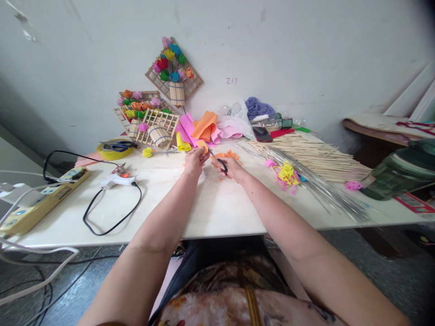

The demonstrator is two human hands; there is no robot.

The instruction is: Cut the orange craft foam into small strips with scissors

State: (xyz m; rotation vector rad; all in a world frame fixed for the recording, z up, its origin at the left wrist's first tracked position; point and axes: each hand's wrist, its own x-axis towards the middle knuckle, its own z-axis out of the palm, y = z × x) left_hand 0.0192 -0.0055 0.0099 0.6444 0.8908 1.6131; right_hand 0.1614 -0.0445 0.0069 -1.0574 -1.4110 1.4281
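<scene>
Orange paper (203, 146) juts from left fingers (197, 156) beside slender black-handled scissors (223, 165).

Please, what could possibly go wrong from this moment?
The scissors in the right hand have their blades close to the left hand, which holds orange paper, so a slip might nick a finger. The glue gun's black cord loops beside the left forearm; the arm could snag it.
</scene>
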